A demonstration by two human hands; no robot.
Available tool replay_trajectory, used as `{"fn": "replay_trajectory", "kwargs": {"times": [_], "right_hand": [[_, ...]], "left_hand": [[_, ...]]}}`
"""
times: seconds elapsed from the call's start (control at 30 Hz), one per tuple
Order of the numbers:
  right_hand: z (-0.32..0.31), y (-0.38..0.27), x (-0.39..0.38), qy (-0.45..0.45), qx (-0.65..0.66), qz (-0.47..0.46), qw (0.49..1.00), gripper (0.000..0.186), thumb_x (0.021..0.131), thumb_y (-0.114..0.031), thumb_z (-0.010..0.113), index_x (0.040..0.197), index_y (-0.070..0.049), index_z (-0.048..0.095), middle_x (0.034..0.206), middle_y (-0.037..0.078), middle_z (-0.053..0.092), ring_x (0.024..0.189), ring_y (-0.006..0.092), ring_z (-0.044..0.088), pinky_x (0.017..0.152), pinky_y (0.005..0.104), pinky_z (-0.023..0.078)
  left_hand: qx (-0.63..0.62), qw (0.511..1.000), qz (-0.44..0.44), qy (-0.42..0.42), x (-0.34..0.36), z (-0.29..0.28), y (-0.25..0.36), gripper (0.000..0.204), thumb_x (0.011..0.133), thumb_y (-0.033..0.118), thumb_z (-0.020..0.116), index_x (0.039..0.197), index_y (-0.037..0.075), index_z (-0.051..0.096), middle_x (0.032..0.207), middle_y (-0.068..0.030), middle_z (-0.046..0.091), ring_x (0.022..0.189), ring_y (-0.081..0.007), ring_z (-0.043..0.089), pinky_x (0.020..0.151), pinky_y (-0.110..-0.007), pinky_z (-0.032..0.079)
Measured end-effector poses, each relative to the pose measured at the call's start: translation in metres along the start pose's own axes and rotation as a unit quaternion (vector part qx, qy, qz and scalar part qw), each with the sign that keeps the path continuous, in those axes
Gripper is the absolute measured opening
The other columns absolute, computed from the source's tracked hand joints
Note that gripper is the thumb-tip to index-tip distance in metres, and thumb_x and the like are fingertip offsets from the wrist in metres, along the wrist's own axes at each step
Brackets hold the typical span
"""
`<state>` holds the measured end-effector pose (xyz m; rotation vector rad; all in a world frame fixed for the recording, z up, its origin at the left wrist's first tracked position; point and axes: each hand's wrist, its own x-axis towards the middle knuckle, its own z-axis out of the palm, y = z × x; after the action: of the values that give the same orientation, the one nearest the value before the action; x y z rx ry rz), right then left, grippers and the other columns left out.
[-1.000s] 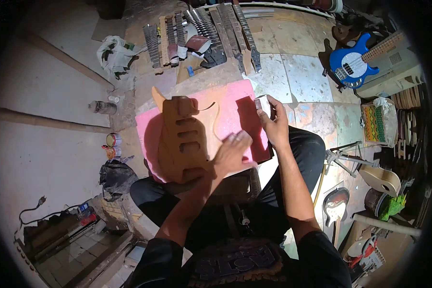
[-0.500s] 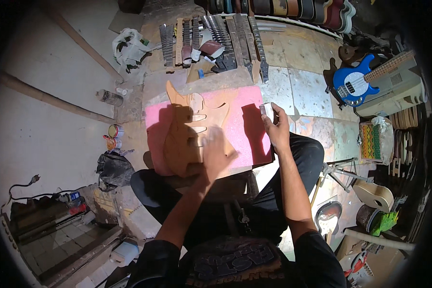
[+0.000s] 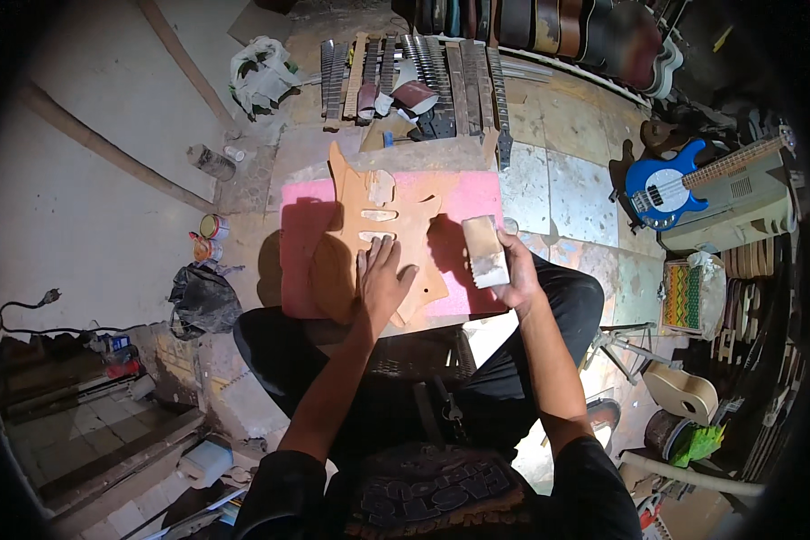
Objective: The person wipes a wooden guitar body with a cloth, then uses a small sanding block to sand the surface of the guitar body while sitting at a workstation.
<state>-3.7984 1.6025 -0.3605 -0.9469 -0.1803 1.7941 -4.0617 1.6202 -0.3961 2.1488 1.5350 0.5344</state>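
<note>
A bare wooden electric guitar body (image 3: 412,225) with cut-out cavities lies flat on a pink foam slab (image 3: 302,207) before my knees. My left hand (image 3: 384,283) rests on its lower middle, with fingers stretched out and the thumb apart, beside the cavities. Above the slab's right side, my right hand (image 3: 518,281) grips a pale, dust-smeared sanding block (image 3: 484,250). The block is raised clear of the guitar body, and its broad face shows.
Beyond the slab lie several guitar necks (image 3: 463,90) and crumpled sandpaper (image 3: 416,96). A blue bass guitar (image 3: 664,184) leans at the right. To the left are paint cans (image 3: 211,227) and a black plastic bag (image 3: 205,301).
My left hand, blurred by motion before, now lies on the guitar body slightly to the left. My right hand has turned the sanding block so its broad face shows.
</note>
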Motion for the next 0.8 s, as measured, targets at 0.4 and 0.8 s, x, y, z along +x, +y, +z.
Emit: {"fn": "replay_trajectory", "kwargs": {"times": [0.4,0.8], "right_hand": [[0.052,0.066,-0.047,-0.056,0.068,0.141,0.986,0.050,0.095,-0.045,0.053,0.131,-0.010,0.054,0.108,0.010,0.068,0.089,0.0260,0.070,0.068,0.0383,0.060],[0.036,0.071,-0.039,0.075,-0.043,0.099,0.991,0.048,0.089,-0.041,0.061,0.119,-0.003,0.057,0.091,0.013,0.067,0.075,0.0265,0.069,0.068,0.0371,0.058]], "left_hand": [[-0.522,0.843,-0.121,-0.052,-0.032,-0.025,0.053,0.037,0.089,0.005,0.070,0.125,-0.001,0.062,0.115,-0.0070,0.066,0.102,-0.0106,0.062,0.083,-0.027,0.054],[0.065,0.998,0.009,0.006,-0.041,-0.015,0.000,0.078,0.081,0.062,0.066,0.135,0.007,0.056,0.151,-0.0239,0.036,0.143,-0.0443,0.024,0.114,-0.060,0.020]]}}
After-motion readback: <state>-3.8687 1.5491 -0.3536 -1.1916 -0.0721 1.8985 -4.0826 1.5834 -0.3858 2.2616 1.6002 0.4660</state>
